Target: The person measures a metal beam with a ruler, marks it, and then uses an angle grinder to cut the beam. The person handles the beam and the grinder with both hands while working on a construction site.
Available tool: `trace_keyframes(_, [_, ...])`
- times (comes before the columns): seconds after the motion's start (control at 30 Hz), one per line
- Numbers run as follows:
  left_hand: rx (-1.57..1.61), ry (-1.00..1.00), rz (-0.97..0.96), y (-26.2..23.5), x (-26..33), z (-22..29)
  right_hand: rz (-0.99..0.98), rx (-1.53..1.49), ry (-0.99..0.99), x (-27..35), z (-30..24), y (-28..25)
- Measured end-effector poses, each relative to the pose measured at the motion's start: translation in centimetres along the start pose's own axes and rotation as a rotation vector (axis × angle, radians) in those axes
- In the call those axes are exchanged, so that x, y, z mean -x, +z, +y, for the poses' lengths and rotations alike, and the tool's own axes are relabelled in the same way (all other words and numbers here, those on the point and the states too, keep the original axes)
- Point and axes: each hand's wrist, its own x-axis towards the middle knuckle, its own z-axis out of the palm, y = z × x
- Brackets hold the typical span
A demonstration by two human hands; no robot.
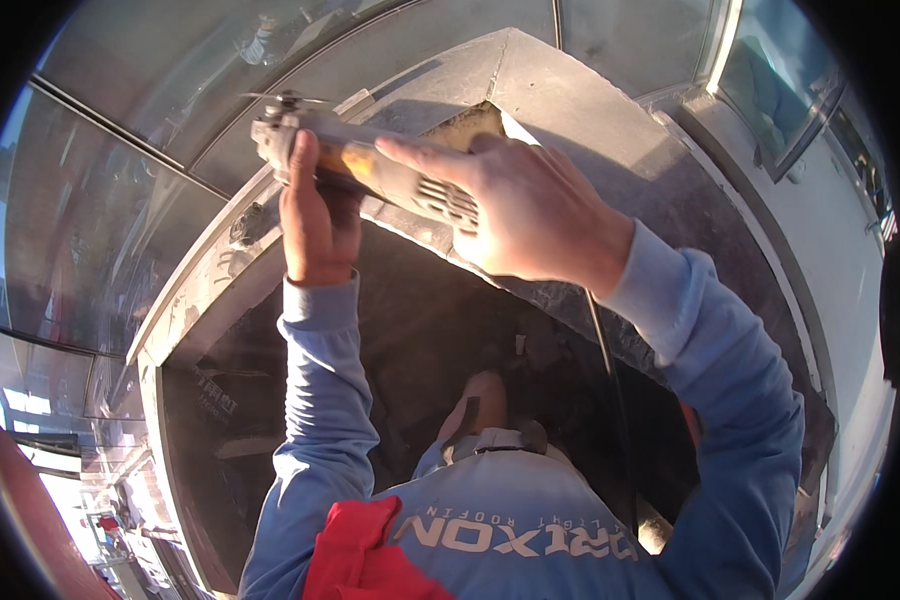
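Note:
I hold an angle grinder point(395, 178), grey with a yellow-orange patch and a vented rear end, out in front of me. Its thin disc point(287, 98) shows nearly edge-on at the far left end, turned upward and away from me. Close behind the grinder's head, my left hand point(320, 215) grips from below with the thumb up along its side. My right hand point(545, 210) is wrapped round the rear body, the index finger stretched forward along the top. A dark cord point(610, 390) hangs below the right hand. The undersides of the fingers are hidden.
Beyond the grinder lies a grey slab-like surface point(580, 105) with an angular opening partly behind my right hand. Large glass panes point(100, 180) stand at the left and far side. A dark recess point(450, 310) lies beneath my arms, and a white wall point(770, 200) is at the right.

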Motion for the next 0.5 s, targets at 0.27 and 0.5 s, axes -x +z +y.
trace_keyframes(0.27, [-0.084, 0.035, 0.183, 1.1, 6.6, -3.4, -0.083, -0.041, 0.095, 6.5, -0.4, 1.7])
trace_keyframes(0.5, [-0.209, -0.077, 0.185, -2.5, 9.5, -7.5, -0.244, -0.134, 0.174, 10.1, 1.0, 3.5])
